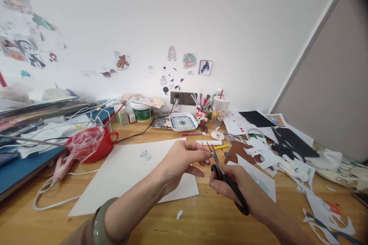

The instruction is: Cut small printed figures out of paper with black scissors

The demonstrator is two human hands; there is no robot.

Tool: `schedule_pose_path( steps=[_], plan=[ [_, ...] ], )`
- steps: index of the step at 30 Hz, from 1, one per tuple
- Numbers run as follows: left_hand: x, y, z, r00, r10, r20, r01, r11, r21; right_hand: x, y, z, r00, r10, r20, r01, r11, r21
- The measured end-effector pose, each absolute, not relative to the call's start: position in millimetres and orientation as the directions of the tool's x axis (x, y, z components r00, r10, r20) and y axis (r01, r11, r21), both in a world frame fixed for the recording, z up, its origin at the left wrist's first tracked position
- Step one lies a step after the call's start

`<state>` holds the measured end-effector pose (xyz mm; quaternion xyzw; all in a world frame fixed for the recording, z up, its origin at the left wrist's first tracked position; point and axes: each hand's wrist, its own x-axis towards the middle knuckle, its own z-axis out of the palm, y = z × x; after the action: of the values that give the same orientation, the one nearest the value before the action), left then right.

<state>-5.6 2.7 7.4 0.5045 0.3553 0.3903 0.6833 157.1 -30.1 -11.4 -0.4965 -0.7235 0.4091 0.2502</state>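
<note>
My right hand point(234, 185) is closed round the black handles of the scissors point(227, 180), whose blades point up and left, slightly apart. Between the thumb and fingertips of my left hand point(186, 157) is a tiny piece of paper point(211, 154), right beside the blades; its shape is too small to tell. Under my left arm lies a large white sheet point(115, 168) with a small pale-blue and white cutout point(145, 155) on it. A small white scrap point(179, 214) rests on the wood in front of me.
A red cup point(99, 149) holding crumpled plastic stands left, beside cables. A square patterned plate point(183, 121), a lidded drink cup point(220, 111) and a marker point(208, 142) are farther back. Paper offcuts point(316, 203) and a second pair of scissors point(283, 147) lie right.
</note>
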Motion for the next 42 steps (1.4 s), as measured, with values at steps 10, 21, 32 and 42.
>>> schedule_pose_path(
  steps=[10,21,32,42],
  plan=[
    [-5.9,3.7,6.2,0.444,0.893,-0.075,-0.163,0.163,0.973,157.8,-31.0,-9.8,-0.395,0.917,-0.049,0.516,0.177,-0.838],
    [-6.5,2.9,5.9,0.452,0.89,-0.057,-0.163,0.145,0.976,157.5,-31.3,-8.9,-0.409,0.911,-0.052,0.496,0.175,-0.851],
    [-5.8,2.7,7.1,0.446,0.893,-0.065,-0.164,0.153,0.974,158.4,-30.7,-9.3,-0.408,0.912,-0.047,0.501,0.18,-0.847],
    [-6.1,2.1,7.4,0.451,0.891,-0.057,-0.166,0.146,0.975,158.0,-28.8,-8.8,-0.42,0.906,-0.049,0.5,0.186,-0.846]
  ],
)
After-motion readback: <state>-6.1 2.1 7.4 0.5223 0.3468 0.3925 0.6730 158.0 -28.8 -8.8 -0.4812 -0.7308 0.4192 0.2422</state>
